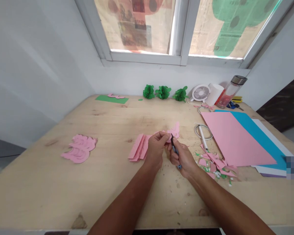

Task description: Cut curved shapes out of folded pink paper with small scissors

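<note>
My left hand [158,145] pinches a piece of pink paper [169,139] above the table's middle. My right hand [182,156] is closed around scissors [174,147] with dark blades and grey-blue handles; their tip meets the paper, and fingers hide much of both. Just behind the fingertips shows a pink cut-paper shape [175,129]. Folded pink paper strips [138,148] lie beside my left hand, partly covered by it. Farther left rests a pile of scalloped pink cutouts [79,148].
Pink and green scraps [218,164] and a white pen [203,137] lie right of my hands, beside pink sheets [237,140] and blue sheets [250,122]. Along the back stand several green paper balls [163,92], a fan [201,93] and a glass bottle [231,93]. Green paper [111,99] lies back left.
</note>
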Motion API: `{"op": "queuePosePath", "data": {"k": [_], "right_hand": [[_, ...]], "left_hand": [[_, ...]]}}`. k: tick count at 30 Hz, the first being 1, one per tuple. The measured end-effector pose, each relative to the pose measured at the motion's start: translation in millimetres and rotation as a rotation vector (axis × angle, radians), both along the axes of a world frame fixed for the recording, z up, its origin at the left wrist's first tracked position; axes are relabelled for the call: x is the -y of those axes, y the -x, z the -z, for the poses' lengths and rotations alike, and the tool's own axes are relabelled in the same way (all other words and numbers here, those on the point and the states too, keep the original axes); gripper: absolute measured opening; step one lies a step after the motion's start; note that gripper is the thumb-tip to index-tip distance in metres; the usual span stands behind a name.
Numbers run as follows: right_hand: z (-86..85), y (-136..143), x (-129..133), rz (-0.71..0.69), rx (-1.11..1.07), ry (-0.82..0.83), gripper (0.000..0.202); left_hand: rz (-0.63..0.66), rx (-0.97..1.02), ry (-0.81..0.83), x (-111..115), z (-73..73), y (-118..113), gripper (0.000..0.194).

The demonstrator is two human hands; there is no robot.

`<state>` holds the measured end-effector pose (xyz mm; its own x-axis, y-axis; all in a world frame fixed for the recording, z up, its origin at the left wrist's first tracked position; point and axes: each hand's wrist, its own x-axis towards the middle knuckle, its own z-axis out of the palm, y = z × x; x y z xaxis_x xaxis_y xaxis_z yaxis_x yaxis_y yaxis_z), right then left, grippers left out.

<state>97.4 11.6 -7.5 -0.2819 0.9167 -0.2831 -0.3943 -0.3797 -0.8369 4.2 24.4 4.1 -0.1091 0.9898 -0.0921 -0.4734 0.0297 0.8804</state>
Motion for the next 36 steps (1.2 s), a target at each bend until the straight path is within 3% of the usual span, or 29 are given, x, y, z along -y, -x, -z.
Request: {"op": "queuePosePath", "data": {"k": [23,36], "right_hand": [[-5.0,-2.5,-1.9,-0.005,0.108,0.003,0.039],[-4.5,-3.4,-2.7,-0.01,0.116,0.006,0.04]], "left_hand": [[0.003,-0.098,0.02,-3.4,-0.4,5.3,0.021],[-0.009,-0.059,0.03,-3.7,1.8,4.5,0.018]]}}
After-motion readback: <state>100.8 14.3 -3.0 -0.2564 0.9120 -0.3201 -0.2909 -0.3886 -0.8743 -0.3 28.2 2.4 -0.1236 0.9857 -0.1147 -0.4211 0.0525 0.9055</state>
